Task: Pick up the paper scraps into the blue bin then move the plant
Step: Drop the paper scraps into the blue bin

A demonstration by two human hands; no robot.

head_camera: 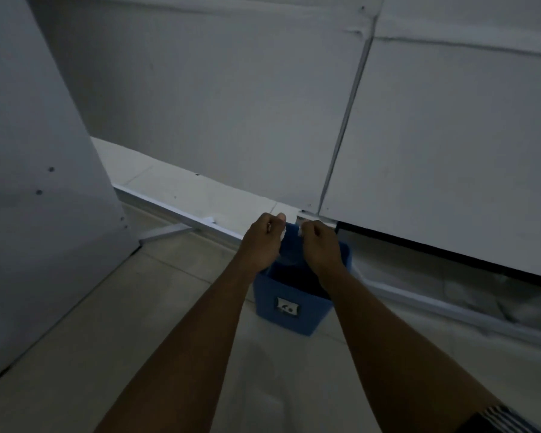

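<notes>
A blue bin (289, 310) with a small white label on its front stands on the pale tiled floor, near a white wall panel. Both my hands hover just above its open top. My left hand (263, 240) is closed, with a bit of white paper scrap (282, 235) showing at its fingers. My right hand (320, 245) is closed too, a white paper scrap (301, 231) peeking from its fingertips. The bin's inside is dark and what lies in it is hidden. No plant is in view.
White panels (231, 98) rise behind the bin and another (35, 182) stands at the left. A white rail with a foot (175, 226) lies along the floor. Crumpled white sheeting (481, 301) lies under the right panel's lower edge.
</notes>
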